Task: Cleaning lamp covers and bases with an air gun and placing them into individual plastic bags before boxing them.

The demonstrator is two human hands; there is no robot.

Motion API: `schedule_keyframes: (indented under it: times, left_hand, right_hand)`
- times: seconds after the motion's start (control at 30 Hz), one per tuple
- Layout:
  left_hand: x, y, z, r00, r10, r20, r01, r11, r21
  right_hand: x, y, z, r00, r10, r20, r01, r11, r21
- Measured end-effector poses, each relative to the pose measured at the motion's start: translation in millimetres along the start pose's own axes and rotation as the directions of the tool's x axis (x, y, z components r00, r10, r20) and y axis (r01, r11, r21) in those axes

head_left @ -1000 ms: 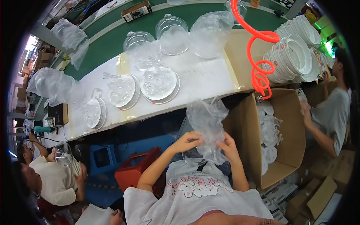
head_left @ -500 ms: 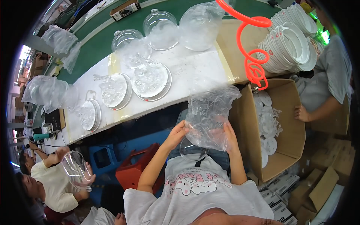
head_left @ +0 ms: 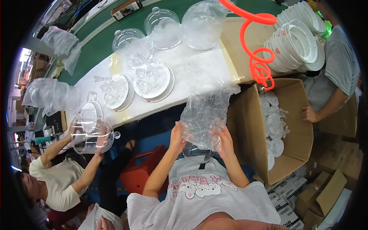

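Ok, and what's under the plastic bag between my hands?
Below the clear plastic bag, which your left hand and right hand hold, part of a clear, rounded cover shows. The bag hides the rest, so its full shape can't be told.

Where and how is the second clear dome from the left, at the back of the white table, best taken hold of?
Probably by the round knob on its top, coming from above: the clear dome stands rim down, so the knob sticks up free. Haze over its lower part makes the rim look like a poorer grip.
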State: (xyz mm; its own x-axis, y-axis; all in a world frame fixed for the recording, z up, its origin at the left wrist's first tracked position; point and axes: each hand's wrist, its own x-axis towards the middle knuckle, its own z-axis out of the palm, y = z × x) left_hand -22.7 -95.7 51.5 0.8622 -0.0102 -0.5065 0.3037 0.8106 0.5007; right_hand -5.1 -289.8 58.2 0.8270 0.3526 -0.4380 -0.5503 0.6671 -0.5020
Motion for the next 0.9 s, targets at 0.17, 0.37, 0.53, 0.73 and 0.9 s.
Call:
schedule_keyframes:
  times: [0.17, 0.37, 0.53, 0.73, 0.9]
  left_hand:
    - [-5, 2, 3, 0.972, 0.121, 0.203, -0.148, 0.981, 0.122]
    - [-17, 6, 0, 0.976, 0.097, 0.197, -0.129, 0.979, 0.160]
    - [-19, 1, -8, 0.969, 0.108, 0.222, -0.149, 0.973, 0.175]
    - [-19, -5, -12, 0.973, 0.125, 0.196, -0.141, 0.988, 0.069]
    - [-28, -4, -7, 0.949, 0.127, 0.288, -0.170, 0.977, 0.129]
  right_hand:
    - [-4, 2, 12, 0.993, -0.103, 0.061, 0.100, 0.994, 0.050]
    - [-11, 1, 15, 0.976, -0.146, 0.160, 0.150, 0.988, -0.017]
    - [-17, 4, 3, 0.989, -0.036, 0.140, 0.065, 0.977, -0.205]
    - [-17, -1, -8, 0.987, 0.041, 0.156, -0.022, 0.992, -0.122]
    - [-13, 4, -28, 0.957, 0.153, 0.245, -0.189, 0.973, 0.135]
